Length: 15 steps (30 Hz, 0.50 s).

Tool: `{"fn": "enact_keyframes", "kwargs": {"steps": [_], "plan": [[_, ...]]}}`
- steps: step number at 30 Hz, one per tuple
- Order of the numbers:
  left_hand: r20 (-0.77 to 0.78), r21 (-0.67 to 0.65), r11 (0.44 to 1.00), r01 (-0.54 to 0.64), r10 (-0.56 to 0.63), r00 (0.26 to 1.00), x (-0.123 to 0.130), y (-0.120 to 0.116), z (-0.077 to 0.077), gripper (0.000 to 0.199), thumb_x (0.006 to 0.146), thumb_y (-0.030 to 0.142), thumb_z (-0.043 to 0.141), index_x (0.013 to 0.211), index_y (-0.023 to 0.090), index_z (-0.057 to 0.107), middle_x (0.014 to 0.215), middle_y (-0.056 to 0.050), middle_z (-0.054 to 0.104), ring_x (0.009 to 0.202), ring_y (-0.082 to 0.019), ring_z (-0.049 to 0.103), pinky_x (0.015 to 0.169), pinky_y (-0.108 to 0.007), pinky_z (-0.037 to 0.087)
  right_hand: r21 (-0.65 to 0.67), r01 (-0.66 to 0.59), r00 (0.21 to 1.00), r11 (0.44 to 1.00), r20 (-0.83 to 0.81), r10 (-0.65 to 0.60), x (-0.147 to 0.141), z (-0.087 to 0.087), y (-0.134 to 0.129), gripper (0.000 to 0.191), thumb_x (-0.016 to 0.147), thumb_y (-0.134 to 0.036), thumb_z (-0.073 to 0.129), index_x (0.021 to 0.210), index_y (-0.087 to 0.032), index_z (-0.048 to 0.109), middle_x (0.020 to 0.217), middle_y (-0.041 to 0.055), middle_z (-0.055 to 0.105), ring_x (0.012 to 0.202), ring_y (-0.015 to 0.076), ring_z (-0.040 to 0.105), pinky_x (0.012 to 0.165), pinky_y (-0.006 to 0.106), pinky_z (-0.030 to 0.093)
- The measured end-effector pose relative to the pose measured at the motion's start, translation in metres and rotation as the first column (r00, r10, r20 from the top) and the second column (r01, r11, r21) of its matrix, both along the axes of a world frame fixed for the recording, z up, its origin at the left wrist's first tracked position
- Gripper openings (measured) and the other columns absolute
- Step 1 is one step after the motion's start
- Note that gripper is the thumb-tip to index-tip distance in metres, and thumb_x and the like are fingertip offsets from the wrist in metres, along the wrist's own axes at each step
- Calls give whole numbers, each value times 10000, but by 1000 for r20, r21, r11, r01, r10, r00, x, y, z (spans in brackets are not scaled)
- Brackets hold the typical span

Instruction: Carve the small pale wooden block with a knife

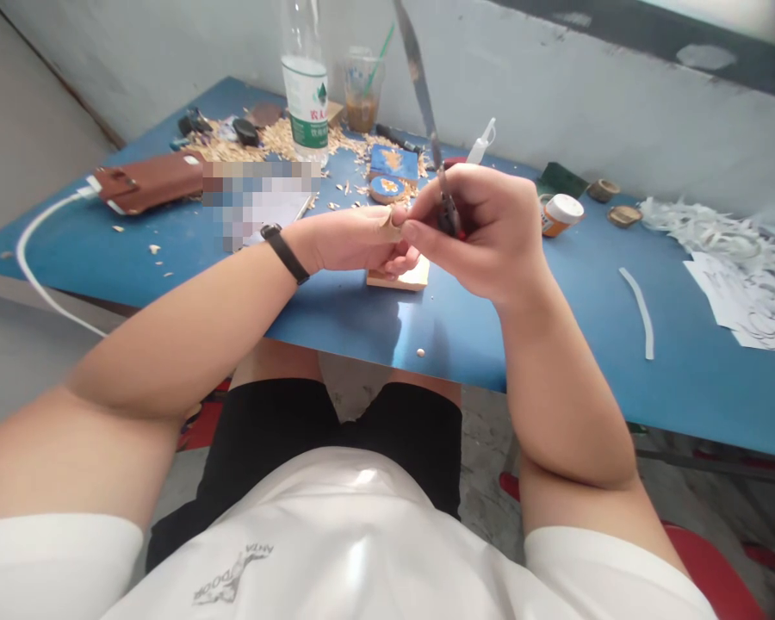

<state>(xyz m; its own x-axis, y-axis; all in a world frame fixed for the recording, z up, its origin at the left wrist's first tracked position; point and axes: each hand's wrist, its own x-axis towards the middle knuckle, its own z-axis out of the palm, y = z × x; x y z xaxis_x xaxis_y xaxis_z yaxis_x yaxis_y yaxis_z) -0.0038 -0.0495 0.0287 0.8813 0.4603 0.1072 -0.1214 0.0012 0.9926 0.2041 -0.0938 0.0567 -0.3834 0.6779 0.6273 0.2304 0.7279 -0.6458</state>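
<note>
place: craft workshop | signs: wood shavings [284, 138], blue worktable [555, 319], glue bottle [481, 142]

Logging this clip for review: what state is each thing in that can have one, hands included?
Left hand: closed on a small wood piece.
Right hand: gripping a long thin blade tool, tip pointing up.
Water bottle: upright, cap out of view.
Plastic cup: upright, straw in, low on brown drink.
Small jar: white lid on.
Glue bottle: tilted.
Brown case: shut, lying flat.
Wood block: flat on the blue table.
</note>
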Motion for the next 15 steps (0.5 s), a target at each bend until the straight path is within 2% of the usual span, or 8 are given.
{"fn": "enact_keyframes", "kwargs": {"steps": [2, 6, 12, 15], "plan": [[4, -3, 1000, -18, 18, 1000, 0, 1, -1, 822, 840, 938, 938, 936, 202, 584, 799, 27, 553, 714, -107, 519, 677, -258, 439, 22, 19, 999, 1000, 32, -19, 1, 2, -2, 497, 927, -734, 921, 891, -305, 672, 726, -20, 571, 719, 199, 586, 718, 398, 658], [17, -28, 999, -35, 36, 999, 0, 2, 0, 865, 737, 953, 979, 896, 186, 611, 784, 30, 587, 682, -86, 533, 646, -228, 467, 64, 51, 995, 997, 80, -56, 3, 8, -6, 380, 942, -565, 917, 871, -305, 648, 730, -27, 536, 719, 190, 551, 744, 393, 640], [2, -40, 998, -52, 52, 999, -2, 3, -1, 857, 744, 909, 1023, 907, 168, 625, 811, 31, 593, 691, -79, 536, 647, -223, 481, 76, 38, 990, 996, 135, -48, 2, 7, 0, 315, 907, -327, 871, 829, -299, 567, 748, -29, 536, 771, 193, 568, 782, 386, 619], [4, -33, 998, -53, 53, 999, -3, 3, -3, 858, 765, 914, 1008, 926, 167, 617, 841, 26, 596, 727, -86, 552, 680, -231, 485, 78, 31, 988, 996, 152, -43, 1, 5, 3, 288, 885, -279, 832, 816, -300, 552, 730, -38, 538, 748, 185, 565, 776, 381, 614]]}}
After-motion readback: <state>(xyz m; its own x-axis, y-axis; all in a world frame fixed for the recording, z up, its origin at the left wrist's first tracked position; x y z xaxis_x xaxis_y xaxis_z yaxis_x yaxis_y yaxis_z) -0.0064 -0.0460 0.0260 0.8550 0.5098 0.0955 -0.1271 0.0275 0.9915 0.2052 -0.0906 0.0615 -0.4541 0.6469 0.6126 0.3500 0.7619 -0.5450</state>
